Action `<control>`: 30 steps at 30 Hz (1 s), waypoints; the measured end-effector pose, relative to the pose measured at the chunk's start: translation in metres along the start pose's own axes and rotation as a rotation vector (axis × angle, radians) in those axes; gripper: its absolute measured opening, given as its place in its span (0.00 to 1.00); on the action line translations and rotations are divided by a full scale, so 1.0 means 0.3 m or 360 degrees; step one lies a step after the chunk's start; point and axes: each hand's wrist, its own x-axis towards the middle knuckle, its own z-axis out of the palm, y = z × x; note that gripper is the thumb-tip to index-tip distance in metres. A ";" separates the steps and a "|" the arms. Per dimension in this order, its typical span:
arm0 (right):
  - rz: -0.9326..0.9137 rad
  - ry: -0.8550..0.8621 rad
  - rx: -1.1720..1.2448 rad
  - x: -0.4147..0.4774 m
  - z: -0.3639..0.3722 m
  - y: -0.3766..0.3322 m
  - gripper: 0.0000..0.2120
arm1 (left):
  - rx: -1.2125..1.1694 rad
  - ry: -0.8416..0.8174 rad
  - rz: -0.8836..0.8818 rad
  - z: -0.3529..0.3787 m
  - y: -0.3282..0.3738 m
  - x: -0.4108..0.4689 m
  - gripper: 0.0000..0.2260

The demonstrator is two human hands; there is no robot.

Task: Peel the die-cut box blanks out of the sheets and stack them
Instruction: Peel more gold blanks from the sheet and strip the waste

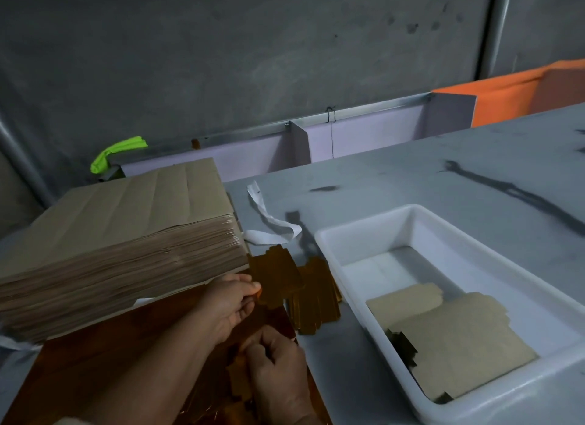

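A shiny copper-gold die-cut sheet (104, 358) lies in front of me at the lower left. My left hand (226, 304) pinches the sheet's far right corner, fingers curled round its edge. My right hand (278, 371) grips the sheet's right edge nearer to me, fingers curled on a partly cut piece. Several gold pieces (304, 285) lie in a loose pile just beyond my hands. A tall stack of brown sheets (120, 234) stands at the left. Peeled blanks (456, 339), brown side up, lie in a white tub (357, 231) at the right.
The grey table (443, 174) stretches back and to the right. A white paper strip (269, 215) lies between the stack and the tub. Low pale dividers (364, 133) line the table's far edge, with an orange panel (512, 92) at the far right.
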 end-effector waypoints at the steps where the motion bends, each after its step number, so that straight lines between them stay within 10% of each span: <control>1: -0.0005 0.0000 -0.0009 0.002 0.001 0.003 0.09 | 0.0068 -0.0025 0.0006 0.021 -0.001 0.003 0.07; 30: -0.0114 -0.0046 -0.0141 -0.004 0.006 0.006 0.08 | 0.0694 -0.0199 0.0327 0.087 -0.001 -0.048 0.05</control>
